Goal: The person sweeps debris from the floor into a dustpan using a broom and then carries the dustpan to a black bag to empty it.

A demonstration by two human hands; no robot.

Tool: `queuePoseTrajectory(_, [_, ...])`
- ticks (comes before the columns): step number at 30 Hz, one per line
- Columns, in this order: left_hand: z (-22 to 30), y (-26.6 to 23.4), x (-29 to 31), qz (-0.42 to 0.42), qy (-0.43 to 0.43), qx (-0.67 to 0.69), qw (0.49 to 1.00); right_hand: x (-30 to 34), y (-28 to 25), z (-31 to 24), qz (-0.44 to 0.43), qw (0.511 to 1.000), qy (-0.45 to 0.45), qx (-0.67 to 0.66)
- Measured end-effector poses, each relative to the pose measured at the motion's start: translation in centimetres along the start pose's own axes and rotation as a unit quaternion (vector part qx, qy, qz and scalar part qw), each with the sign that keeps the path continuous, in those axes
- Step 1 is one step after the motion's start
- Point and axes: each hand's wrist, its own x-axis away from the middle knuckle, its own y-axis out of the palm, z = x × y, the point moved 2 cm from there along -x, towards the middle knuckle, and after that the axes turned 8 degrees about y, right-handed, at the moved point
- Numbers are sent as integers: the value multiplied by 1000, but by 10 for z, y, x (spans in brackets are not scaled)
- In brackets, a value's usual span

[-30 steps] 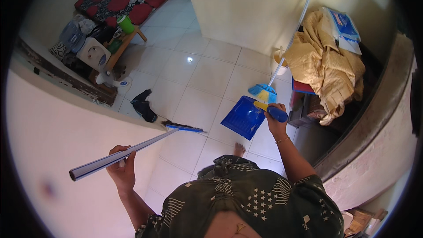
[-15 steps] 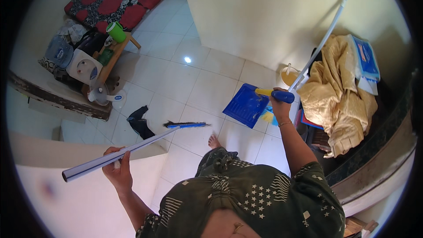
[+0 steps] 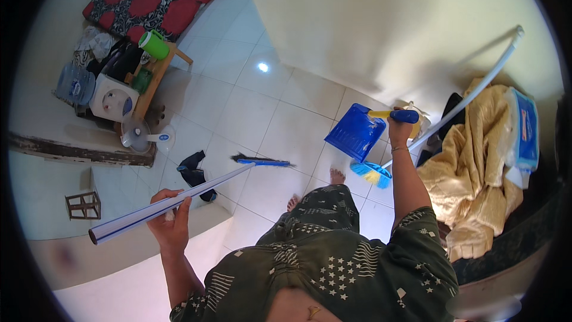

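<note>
My left hand [image 3: 171,222] is closed round the white and blue-striped pole of a broom [image 3: 208,186]. The pole slants away to a blue head with dark bristles at floor level, left of my feet. My right hand [image 3: 398,134] grips the blue and yellow handle of a blue dustpan [image 3: 356,133], which is held out ahead on my right. Just below the dustpan shows the blue and yellow bristle head of a second broom [image 3: 372,174]. Its pale pole leans on the wall, partly hidden by my right forearm.
Dark clothing [image 3: 193,173] lies on the tiles. At left, a small fan [image 3: 137,135], a water dispenser [image 3: 113,98] and a wooden bench [image 3: 156,80] with a green jug [image 3: 154,45] stand near a red patterned mattress [image 3: 161,0]. Gold fabric [image 3: 462,173] is heaped at right beside a bucket [image 3: 420,125].
My view has shifted, and more of the second broom's bristles and both my feet now show. Both hands keep their holds on the broom and the dustpan.
</note>
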Motion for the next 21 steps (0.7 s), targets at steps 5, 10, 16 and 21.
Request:
queuePoseTrajectory(5, [7,43,-15,23,-26,-44,998,-58,32,38,-44,996,52,51])
queuePoseTrajectory(10, [22,82,-30,43,-88,-19,995,-103,64,87,-81,983,161,-44])
queuePoseTrajectory(16, [19,110,-49,53,-111,-25,992,-139,78,160,-72,993,77,47])
queuePoseTrajectory(21, [24,131,-51,72,-126,8,989,-153,68,130,-95,984,149,24])
